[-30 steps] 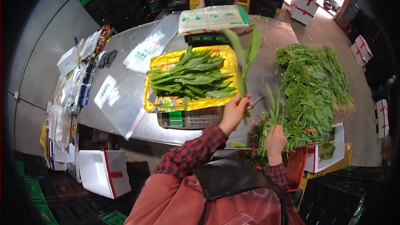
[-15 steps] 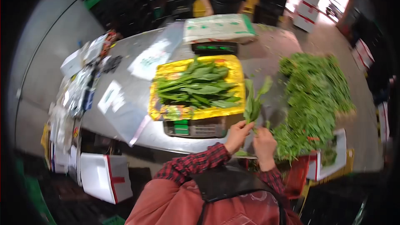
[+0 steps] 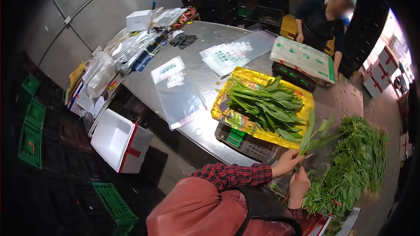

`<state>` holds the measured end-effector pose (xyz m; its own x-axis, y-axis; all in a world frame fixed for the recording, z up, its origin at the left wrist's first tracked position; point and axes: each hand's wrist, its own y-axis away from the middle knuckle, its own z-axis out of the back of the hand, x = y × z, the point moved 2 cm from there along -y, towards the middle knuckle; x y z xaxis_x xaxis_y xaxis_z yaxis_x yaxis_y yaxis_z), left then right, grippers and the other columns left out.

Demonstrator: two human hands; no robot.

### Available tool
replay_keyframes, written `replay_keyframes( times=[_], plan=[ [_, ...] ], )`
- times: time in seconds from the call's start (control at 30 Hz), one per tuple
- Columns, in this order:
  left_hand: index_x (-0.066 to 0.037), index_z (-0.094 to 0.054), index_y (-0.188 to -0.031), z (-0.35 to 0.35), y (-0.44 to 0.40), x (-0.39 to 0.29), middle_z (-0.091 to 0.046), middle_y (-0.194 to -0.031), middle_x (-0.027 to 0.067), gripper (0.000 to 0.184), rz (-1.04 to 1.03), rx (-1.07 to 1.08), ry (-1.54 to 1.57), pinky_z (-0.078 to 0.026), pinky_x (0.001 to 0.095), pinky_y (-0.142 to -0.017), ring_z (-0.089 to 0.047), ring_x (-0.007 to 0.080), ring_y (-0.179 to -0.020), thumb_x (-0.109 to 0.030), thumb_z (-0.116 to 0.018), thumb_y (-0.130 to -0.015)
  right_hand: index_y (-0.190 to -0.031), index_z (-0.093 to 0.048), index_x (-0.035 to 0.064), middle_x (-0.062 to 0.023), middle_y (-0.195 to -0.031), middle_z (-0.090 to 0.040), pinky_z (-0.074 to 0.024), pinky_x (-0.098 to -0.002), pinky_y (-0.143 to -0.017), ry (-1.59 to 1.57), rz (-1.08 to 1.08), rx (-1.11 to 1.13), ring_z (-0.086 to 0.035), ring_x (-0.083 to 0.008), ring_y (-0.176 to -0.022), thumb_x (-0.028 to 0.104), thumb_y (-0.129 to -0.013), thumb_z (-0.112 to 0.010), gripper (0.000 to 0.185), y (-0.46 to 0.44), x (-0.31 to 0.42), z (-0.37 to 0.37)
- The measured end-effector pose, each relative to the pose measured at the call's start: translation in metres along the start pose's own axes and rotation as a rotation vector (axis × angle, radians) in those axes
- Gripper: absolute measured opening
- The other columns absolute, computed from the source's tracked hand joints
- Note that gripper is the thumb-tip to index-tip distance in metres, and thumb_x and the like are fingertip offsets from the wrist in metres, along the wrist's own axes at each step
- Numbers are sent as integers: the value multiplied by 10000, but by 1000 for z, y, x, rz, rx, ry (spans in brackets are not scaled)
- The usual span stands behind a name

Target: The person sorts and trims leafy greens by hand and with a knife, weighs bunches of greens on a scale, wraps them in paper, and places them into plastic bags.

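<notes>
My left hand (image 3: 287, 161) is closed around the stems of a small bunch of leafy greens (image 3: 311, 139), its leaves pointing up and away. Just below it, my right hand (image 3: 299, 186) is closed near the stem ends; a small pale edge shows between the hands, but I cannot make out what the right hand holds. Ahead and to the left, a heap of long-leaved greens (image 3: 264, 105) lies on a yellow printed plastic sheet (image 3: 232, 81). The sheet rests on a scale (image 3: 251, 147) with a keypad. A large pile of greens (image 3: 352, 166) lies to the right.
On the metal table (image 3: 192, 39) are clear plastic bags (image 3: 177, 100) and more printed bags (image 3: 227, 57). A second scale (image 3: 294, 75) bears a white-green package (image 3: 302, 59); a co-worker (image 3: 321, 22) stands behind it. A white foam box (image 3: 114, 133) stands below left.
The view has turned left, so the table and things appear shifted and tilted. Both hands stay together at the bunch, with the left still holding it.
</notes>
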<state>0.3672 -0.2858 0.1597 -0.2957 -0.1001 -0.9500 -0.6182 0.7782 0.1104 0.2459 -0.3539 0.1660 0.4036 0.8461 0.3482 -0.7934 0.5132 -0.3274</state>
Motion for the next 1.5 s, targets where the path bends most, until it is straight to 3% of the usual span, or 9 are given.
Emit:
replay_keyframes(
  times=[0.13, 0.33, 0.6, 0.8, 0.9, 0.97, 1.03, 1.23, 1.5],
  plan=[
    [4, -587, -1131, 53, -19, -49, -506, -999, 104, 245, -771, -362, -654, -452, 308, -729, -537, 217, -859, -80, -603, -901, -1087, -610, 24, -181, -765, -622, -466, -442, -608, -100, -94, 67, -610, -364, -684, 113, -828, -659, 278, -1, 0, -1],
    [-21, -598, -1084, 152, -36, -148, -580, -894, 137, 247, -899, -389, -801, -479, 374, -715, -575, 313, -851, -66, -641, -845, -1052, -647, 47, -177, -764, -626, -467, -445, -613, -2, -45, 142, -614, -361, -674, 119, -816, -669, 248, 23, -33, -4],
    [-263, -567, -1268, 305, -108, -85, -519, -1357, -24, 431, -431, -76, -1589, -168, 718, -1062, -398, 291, -1331, -197, -655, -852, -1009, -665, 40, -204, -799, -644, -481, -439, -609, 110, -39, 296, -617, -383, -685, 133, -792, -692, 237, 47, -50, -12],
    [-250, -411, -1419, 295, -75, -127, -430, -1452, 23, 669, -474, -154, -1595, -167, 701, -1082, -307, 312, -1398, -224, -706, -820, -1078, -651, 8, -175, -854, -672, -509, -435, -640, -290, -299, 324, -647, -354, -714, 172, -795, -704, 332, 48, -129, 17],
    [-220, -412, -1421, 305, -50, -142, -447, -1432, 58, 687, -572, -235, -1559, -250, 593, -1100, -331, 324, -1381, -197, -720, -808, -1141, -630, -7, -153, -896, -679, -516, -405, -698, -820, -795, 376, -656, -335, -805, 184, -831, -689, 369, 48, -170, 36],
    [-193, -444, -1403, 310, -23, -142, -475, -1409, 81, 658, -617, -280, -1479, -305, 521, -1106, -354, 346, -1368, -164, -723, -807, -1184, -604, -20, -169, -974, -670, -509, -396, -774, 174, -444, 299, -643, -340, -904, 188, -865, -665, 385, 52, -208, 33],
    [-165, -487, -1366, 311, 5, -140, -495, -1384, 95, 619, -585, -308, -1427, -358, 451, -1077, -393, 347, -1336, -149, -729, -796, -1203, -590, -19, -196, -1070, -645, -499, -397, -826, 288, -361, 48, -632, -347, -958, 208, -873, -664, 408, 44, -221, 32],
    [-99, -565, -1275, 291, 59, -105, -523, -1345, 109, 519, -436, -280, -1477, -409, 409, -1046, -444, 338, -1289, -121, -732, -784, -1143, -620, 16, -161, -1064, -644, -509, -360, -802, -217, -171, -139, -637, -310, -923, 78, -881, -618, 269, -64, -135, 22],
    [-89, -586, -1210, 265, 40, -48, -531, -1311, 114, 551, -448, -160, -1492, -391, 428, -1056, -442, 347, -1283, -120, -776, -694, -822, -624, 61, -103, -871, -601, -469, -390, -726, -132, 671, 36, -574, -287, -870, 100, -728, -587, 108, -144, 55, -99]
  ],
)
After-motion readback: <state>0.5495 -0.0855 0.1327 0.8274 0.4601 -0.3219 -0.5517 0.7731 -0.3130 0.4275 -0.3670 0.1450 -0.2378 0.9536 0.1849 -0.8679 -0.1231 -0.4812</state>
